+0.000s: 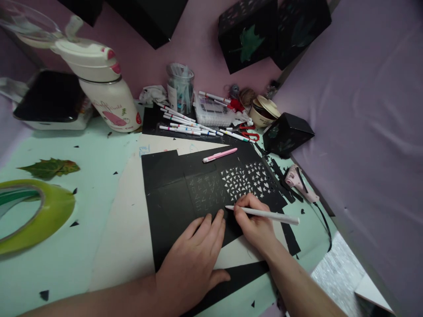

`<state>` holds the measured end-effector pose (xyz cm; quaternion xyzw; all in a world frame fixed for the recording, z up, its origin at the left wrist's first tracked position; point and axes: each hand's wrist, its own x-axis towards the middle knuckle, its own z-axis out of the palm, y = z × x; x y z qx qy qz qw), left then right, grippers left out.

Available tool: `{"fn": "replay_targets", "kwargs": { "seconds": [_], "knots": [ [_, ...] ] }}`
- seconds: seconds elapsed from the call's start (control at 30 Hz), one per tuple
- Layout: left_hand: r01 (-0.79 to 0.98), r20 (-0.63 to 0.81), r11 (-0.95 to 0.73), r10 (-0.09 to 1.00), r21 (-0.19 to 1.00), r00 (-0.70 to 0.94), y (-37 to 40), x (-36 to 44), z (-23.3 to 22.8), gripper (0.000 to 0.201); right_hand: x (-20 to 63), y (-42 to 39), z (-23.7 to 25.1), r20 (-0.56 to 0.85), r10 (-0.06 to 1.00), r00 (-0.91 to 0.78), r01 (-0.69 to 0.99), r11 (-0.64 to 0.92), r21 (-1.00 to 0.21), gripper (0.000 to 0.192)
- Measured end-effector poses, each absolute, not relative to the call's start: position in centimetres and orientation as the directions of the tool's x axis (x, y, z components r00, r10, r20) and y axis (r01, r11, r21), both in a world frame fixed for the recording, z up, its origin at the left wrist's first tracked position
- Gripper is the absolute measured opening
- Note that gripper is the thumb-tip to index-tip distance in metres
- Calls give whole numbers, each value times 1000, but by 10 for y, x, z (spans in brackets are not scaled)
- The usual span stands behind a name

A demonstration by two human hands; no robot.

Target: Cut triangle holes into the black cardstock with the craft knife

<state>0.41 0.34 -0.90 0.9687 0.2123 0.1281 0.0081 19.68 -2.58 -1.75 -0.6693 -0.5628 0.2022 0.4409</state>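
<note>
White pen (264,214) slanted over black sheet (172,198)

Bare table (99,176) lay open on the left btwn leaf (49,167) & black sheet (172,198); markers (191,123), jar (180,88) & bottle (105,83) crowded the back, glue gun (299,181) blocked the right.

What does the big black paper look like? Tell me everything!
The black paper is a large, thin matte sheet lying flat on a cream sheet. Fold lines cross it. Its right part is full of small cut-out triangles; beside them are faint drawn triangles. The left hand presses flat on it, the right hand holds a white pen-like tool tip-down on it. A pink tool rests on top.
</note>
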Motion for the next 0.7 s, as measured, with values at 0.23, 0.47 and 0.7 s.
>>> {"fn": "replay_targets", "kwargs": {
  "seconds": [0.23, 0.47, 0.7],
  "knots": [
    [409, 250, -910, 412, 66, 876, 3, 4, -7, 88, 197, -26, -17, 232, 938, 256, 566, 49, -823, 20],
    [403, 256, -913, 406, 66, 877, 3, 4, -8, 86, 197, -25, -17, 234, 939, 251, 572, 51, -819, 21],
    [402, 228, -913, 406, 63, 885, 4, 3, -8, 83, 196, -26, -19, 262, 908, 327, 586, 23, -810, 22]
  ]
}}
